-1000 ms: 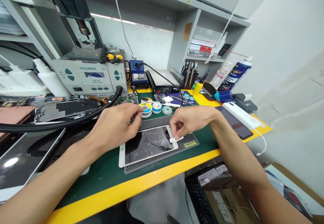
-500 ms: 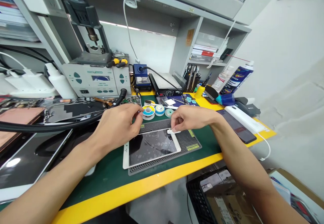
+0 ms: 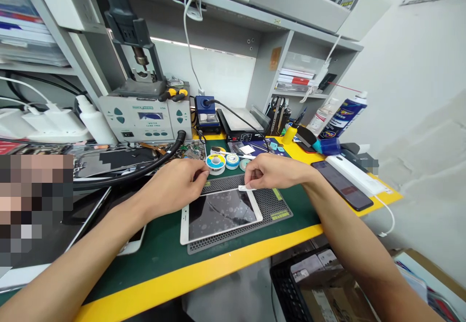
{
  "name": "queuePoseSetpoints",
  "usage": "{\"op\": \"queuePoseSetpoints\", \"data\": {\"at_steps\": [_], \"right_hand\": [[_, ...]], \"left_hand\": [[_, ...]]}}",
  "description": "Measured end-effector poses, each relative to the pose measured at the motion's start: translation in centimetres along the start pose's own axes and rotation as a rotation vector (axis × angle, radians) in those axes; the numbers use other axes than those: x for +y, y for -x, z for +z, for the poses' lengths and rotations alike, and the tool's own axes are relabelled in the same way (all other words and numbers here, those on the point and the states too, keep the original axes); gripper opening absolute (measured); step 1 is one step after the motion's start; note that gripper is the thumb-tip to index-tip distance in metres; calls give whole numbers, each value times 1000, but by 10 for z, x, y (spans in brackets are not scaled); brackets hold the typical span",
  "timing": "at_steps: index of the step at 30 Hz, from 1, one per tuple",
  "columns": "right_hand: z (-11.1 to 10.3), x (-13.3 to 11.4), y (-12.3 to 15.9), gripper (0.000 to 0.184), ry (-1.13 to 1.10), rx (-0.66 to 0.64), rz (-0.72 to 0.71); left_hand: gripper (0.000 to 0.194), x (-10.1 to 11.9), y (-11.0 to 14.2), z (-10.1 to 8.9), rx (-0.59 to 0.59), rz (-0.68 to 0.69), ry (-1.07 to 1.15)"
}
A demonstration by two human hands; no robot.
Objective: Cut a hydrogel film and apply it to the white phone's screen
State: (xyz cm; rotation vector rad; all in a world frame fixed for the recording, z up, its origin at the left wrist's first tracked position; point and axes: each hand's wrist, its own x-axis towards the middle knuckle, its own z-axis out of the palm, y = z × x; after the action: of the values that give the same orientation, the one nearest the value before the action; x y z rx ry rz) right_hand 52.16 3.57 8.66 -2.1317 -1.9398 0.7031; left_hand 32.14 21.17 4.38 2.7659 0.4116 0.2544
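Shifted from the screen's upper right corner, the right hand (image 3: 278, 170) pinches a white strip (image 3: 244, 187) at the top edge in this head view. A white-framed device screen (image 3: 220, 213) lies on a perforated black mat (image 3: 276, 210). The left hand's (image 3: 174, 187) fingertips meet near a solder spool (image 3: 215, 163); any grasped item cannot be told.

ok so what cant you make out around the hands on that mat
Head view only:
- white strip: partly hidden by the fingers of the right hand, so its kind is unclear
- pixelated block: at the left edge, hides what lies there
- spool labels: too small to read
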Motion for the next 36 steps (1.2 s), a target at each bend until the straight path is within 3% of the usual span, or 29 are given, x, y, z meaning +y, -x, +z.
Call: {"op": "queuePoseSetpoints", "data": {"at_steps": [8,19,36], "right_hand": [[10,-3,-4,13,15,86,-86],[18,-16,-4,22,73,136,-165],[52,-31,-26,17,78,324,-353]], "left_hand": [[35,-1,-1,-16,-76,-70,161],[33,-10,-3,-10,-55,-74,171],[36,-11,-2,-12,-17,-65,236]]}}
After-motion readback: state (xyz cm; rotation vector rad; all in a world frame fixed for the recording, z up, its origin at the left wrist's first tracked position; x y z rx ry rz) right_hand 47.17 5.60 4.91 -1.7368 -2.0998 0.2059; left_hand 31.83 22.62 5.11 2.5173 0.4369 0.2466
